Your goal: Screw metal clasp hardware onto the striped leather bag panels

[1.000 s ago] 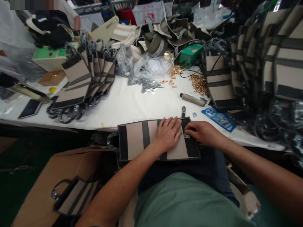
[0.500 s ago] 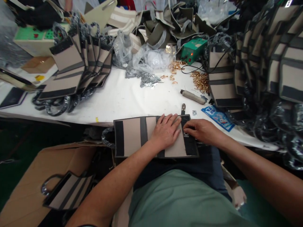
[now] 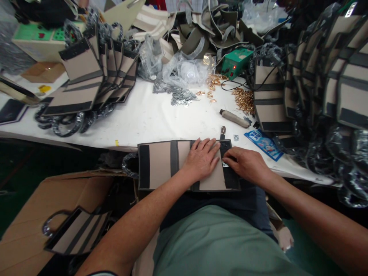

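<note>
An unfolded bag body (image 3: pixel 159 166) with beige lining and dark bands lies across my lap at the table's front edge. My left hand (image 3: pixel 202 155) rests flat on its right half, fingers spread. At the dark right-hand strip, my right hand (image 3: pixel 244 161) is closed in a pinch over a small metal plate (image 3: pixel 225 165), which the fingertips partly cover. A metal clasp on a short tab (image 3: pixel 223 132) sticks out beyond the bag's far edge. Another small metal plate (image 3: pixel 236 137) lies on the table just past it.
Stacked bag bodies stand at left (image 3: pixel 77 84) and right (image 3: pixel 350 88). On the white table (image 3: pixel 138 119) lie grey metal plates (image 3: pixel 183 97), gold fittings (image 3: pixel 243 99), a wrapped-handled tool (image 3: pixel 235 118), a blue packet (image 3: pixel 263 143) and a green box (image 3: pixel 236 63). A cardboard box (image 3: pixel 57 195) stands lower left.
My right fingertips have shifted slightly and now cover more of the small metal plate on the dark strip. My left hand stays in place. The view has shifted a little.
</note>
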{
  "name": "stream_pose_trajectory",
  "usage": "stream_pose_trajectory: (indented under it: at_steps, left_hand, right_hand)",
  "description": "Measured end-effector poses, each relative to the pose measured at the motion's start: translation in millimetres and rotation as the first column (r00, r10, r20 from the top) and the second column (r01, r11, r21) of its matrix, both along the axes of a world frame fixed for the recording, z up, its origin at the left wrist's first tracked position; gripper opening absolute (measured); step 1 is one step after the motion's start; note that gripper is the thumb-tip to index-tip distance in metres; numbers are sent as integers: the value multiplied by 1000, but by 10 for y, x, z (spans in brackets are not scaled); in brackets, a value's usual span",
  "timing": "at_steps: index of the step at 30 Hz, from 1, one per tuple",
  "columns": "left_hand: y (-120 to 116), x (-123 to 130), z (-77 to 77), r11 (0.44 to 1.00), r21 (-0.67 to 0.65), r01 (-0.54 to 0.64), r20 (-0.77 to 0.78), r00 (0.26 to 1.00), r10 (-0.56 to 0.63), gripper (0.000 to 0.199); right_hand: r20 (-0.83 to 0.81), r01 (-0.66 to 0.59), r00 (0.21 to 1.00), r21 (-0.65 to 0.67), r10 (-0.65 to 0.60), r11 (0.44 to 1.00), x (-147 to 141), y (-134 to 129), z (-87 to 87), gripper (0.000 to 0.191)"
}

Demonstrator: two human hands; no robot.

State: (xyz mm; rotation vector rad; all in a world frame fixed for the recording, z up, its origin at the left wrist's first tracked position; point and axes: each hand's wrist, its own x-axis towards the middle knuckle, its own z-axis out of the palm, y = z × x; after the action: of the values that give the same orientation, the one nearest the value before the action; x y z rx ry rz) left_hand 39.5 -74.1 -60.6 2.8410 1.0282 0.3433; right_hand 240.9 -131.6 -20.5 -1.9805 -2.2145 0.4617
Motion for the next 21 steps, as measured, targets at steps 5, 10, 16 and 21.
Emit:
stream_pose_trajectory:
  at_steps: [5,10,16,21]
  left_hand:
    - [4,-2,-8,1000,-4,4,7,1000,-4,52]
    - [8,-4,-19,1000,-7,8,13,1000,-8,52]
    - [5,-2,-30,1000,-8,2,12,1000,-2,52]
    - [3,-8,-20,1000,-11,5,15,1000,-4,51]
  right_hand:
    - [-334,-80,941,-67,53,995,154,-53,-78,22]
    - [-398,-44,917,-36,26,998,192,-106,-158,25]
    - [-242,54,968,-24,-59,998,71,-155,-87,22]
    - [-173,71,982,-18,-73,997,8,-161,-23,19]
